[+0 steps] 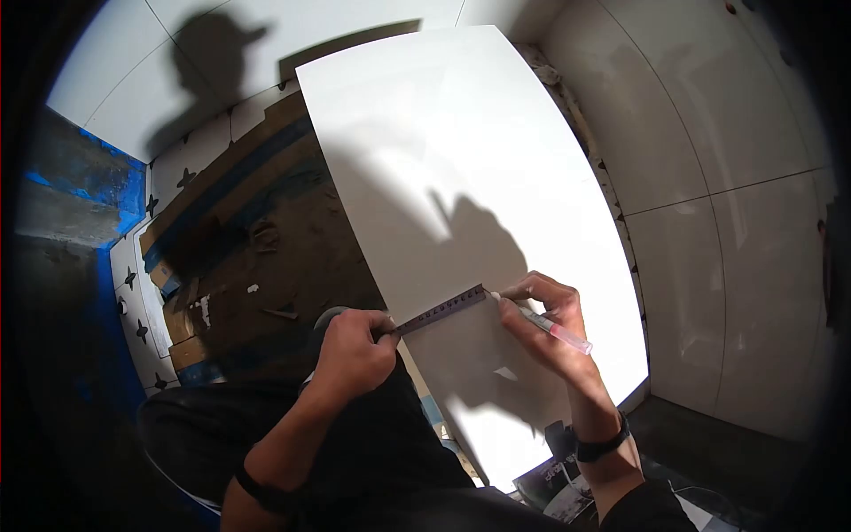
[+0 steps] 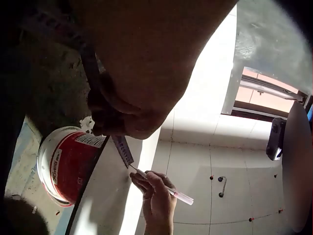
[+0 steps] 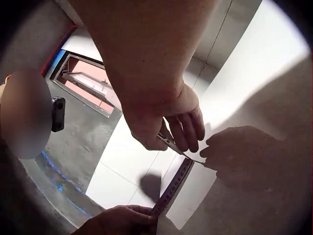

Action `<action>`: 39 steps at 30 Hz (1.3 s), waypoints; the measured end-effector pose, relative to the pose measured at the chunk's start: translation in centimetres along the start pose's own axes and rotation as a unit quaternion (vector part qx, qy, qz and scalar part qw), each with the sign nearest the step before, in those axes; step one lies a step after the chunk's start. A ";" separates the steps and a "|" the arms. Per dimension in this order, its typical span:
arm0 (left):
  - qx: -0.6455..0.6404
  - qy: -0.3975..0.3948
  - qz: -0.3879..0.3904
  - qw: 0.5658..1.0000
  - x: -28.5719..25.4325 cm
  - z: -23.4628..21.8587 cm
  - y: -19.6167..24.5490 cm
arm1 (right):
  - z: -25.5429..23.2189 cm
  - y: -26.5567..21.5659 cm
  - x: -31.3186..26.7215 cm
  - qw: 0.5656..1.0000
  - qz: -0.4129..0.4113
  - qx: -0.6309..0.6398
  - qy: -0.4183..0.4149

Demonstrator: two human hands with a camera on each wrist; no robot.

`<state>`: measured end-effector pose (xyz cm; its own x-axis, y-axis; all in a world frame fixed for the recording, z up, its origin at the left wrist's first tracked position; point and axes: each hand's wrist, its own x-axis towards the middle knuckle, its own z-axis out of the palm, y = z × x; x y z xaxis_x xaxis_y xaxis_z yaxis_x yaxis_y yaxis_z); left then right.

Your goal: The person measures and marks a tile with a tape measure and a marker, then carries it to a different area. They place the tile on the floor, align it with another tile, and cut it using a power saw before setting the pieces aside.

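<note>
A large white panel [image 1: 461,177] lies in front of the person. Across its near left part runs a short measuring tape [image 1: 441,312], marked with numbers. The left hand [image 1: 359,350] pinches the tape at the panel's left edge. In the right hand [image 1: 550,324] is a white and pink pen [image 1: 567,337], its tip at the tape's far end. The left wrist view shows the same pen [image 2: 181,196] and the tape [image 2: 123,151] end meeting. In the right wrist view the tape [image 3: 173,188] stretches between both hands.
Brown cardboard [image 1: 266,213] covers the floor left of the panel. Tiled walls [image 1: 709,177] stand at the right and back. A red and white bucket [image 2: 68,166] is below the panel edge. Dark items [image 1: 554,483] lie near the right forearm.
</note>
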<state>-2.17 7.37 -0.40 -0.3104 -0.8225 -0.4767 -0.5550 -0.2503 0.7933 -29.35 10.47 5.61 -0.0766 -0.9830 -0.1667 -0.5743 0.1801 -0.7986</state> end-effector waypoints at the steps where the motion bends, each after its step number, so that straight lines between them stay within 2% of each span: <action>1: 0.000 -0.002 -0.007 1.000 -0.2 -0.1 0.2 | 0.1 0.0 -0.1 1.000 -0.011 -0.001 0.008; 5: -0.033 -0.021 -0.036 0.999 0.6 -0.6 0.0 | 0.5 0.1 1.1 0.999 -0.024 0.013 0.033; 10: -0.015 -0.020 -0.046 0.999 3.1 -3.3 0.8 | 1.2 -1.0 4.0 0.998 -0.038 0.023 0.036; 12: -0.019 -0.016 -0.028 0.999 4.2 -4.3 0.6 | 1.4 -1.9 5.2 1.000 0.010 0.008 0.017; 14: -0.028 -0.020 -0.027 0.999 5.0 -4.9 0.1 | 1.8 -2.4 6.0 1.000 0.013 -0.016 0.021; 17: -0.049 -0.020 -0.033 0.998 5.5 -5.2 0.3 | 2.1 -2.4 6.8 0.999 -0.033 0.004 0.024; 21: -0.057 -0.022 -0.027 0.998 5.5 -5.0 -0.1 | 1.9 -2.6 6.6 0.999 -0.038 -0.010 0.025; 24: -0.024 -0.033 -0.011 0.999 4.1 -4.1 -0.2 | 1.4 -2.4 4.9 1.000 -0.018 0.007 0.010; 27: -0.002 -0.053 -0.058 0.997 1.4 -2.6 1.0 | 0.5 -1.7 2.2 1.000 -0.025 -0.001 -0.005; 28: -0.009 -0.047 -0.038 0.998 0.9 -1.5 0.1 | 0.2 -1.4 1.4 1.000 -0.027 0.000 -0.004; 30: -0.004 -0.058 -0.055 0.997 -0.6 -0.6 0.7 | -0.1 -0.8 -0.4 0.999 -0.039 -0.022 -0.003; 31: -0.002 -0.058 -0.052 0.997 -1.2 0.3 0.0 | -0.2 -0.7 -1.5 1.000 -0.019 -0.022 -0.009; 33: 0.005 -0.021 0.007 1.000 -2.4 2.1 -1.4 | -0.5 -0.3 -3.3 0.999 -0.019 -0.026 -0.007; 38: 0.027 -0.018 0.021 0.999 -5.4 4.2 -1.1 | -1.2 0.4 -6.6 0.999 -0.011 -0.027 -0.014; 39: 0.018 -0.024 0.005 1.000 -6.0 4.6 -1.0 | -1.4 0.5 -7.2 1.000 -0.011 -0.026 -0.014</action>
<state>-3.32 14.85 -0.05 -0.3530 -0.7987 -0.4874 -0.5791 -0.2227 0.7843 -30.19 17.60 7.22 -0.0419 -0.9852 -0.1660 -0.6172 0.1562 -0.7711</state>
